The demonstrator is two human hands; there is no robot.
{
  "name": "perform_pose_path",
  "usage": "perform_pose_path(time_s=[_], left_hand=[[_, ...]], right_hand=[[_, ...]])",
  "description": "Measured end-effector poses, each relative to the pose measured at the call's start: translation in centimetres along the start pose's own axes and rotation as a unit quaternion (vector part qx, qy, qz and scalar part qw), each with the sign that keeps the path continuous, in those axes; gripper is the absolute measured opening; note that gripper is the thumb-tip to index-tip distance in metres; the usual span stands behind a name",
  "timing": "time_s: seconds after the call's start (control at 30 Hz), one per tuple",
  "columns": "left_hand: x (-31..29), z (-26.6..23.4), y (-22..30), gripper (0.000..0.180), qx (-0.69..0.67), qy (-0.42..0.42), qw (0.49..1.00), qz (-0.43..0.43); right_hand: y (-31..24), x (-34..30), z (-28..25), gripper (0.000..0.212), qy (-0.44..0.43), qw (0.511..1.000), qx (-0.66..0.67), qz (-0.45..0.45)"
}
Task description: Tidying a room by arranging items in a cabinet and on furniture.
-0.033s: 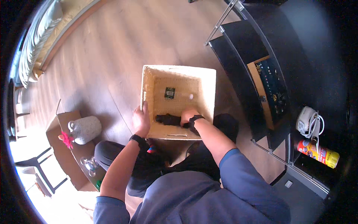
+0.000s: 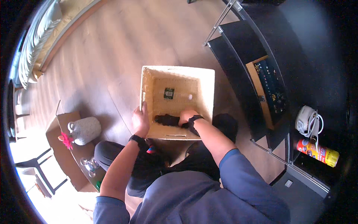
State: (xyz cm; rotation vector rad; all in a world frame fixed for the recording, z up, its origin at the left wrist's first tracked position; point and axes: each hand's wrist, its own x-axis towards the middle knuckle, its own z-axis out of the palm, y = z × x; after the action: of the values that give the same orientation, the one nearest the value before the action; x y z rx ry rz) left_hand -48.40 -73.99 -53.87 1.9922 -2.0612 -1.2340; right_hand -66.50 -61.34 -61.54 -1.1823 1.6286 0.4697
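Note:
A cream woven basket [image 2: 178, 68] stands in front of my crossed legs. My left hand [image 2: 140, 120] grips its left wall near the close corner, thumb over the rim. Down inside, my right hand [image 2: 187, 116] is closed on a soft-looking black bundle [image 2: 166, 120] by the near wall; what kind it is, I cannot make out. Its fingertips are partly hidden. Farther back on the basket's bottom lie a small dark green packet [image 2: 169, 93] with a pale square and a little white object [image 2: 190, 97].
At left, a cardboard box [image 2: 74, 164] has a grey-white jug [image 2: 85, 130], a pink flower [image 2: 66, 140] and clear glassware [image 2: 90, 164] by it. A black shelf unit [image 2: 238, 37] stands at right, with a white corded device [image 2: 306, 118] and a red-yellow can [image 2: 317, 153].

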Motion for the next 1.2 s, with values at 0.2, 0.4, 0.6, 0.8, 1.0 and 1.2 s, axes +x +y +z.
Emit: perform_pose_path(time_s=[0.2, 0.4, 0.6, 0.8, 1.0, 1.2], left_hand=[[-0.2, -0.6, 0.0, 0.061, 0.032, 0.002, 0.999, -0.012], [0.0, -0.6, -0.1, 0.064, 0.032, 0.035, 0.999, 0.02], [0.0, -1.1, 0.1, 0.063, 0.038, 0.025, 0.999, 0.009], [-0.9, -1.1, 1.4, 0.064, 0.043, 0.004, 0.999, -0.004], [0.1, -0.5, -0.3, 0.064, 0.032, 0.015, 0.999, 0.016], [0.8, -0.2, -0.8, 0.064, 0.04, 0.033, 0.998, 0.03]], right_hand=[[-3.2, -5.0, -3.5, 0.053, 0.031, 0.989, 0.142, -0.006], [-2.8, -11.9, -6.0, 0.045, 0.198, 0.972, 0.127, 0.009], [3.9, -21.0, -4.0, 0.067, 0.307, 0.884, 0.347, -0.056], [6.5, -29.7, 2.2, 0.084, 0.386, 0.667, 0.61, -0.184], [4.5, -32.4, -1.5, 0.09, 0.482, 0.515, 0.592, -0.39], [4.3, -29.7, -1.6, 0.067, 0.555, 0.383, 0.649, -0.351]])
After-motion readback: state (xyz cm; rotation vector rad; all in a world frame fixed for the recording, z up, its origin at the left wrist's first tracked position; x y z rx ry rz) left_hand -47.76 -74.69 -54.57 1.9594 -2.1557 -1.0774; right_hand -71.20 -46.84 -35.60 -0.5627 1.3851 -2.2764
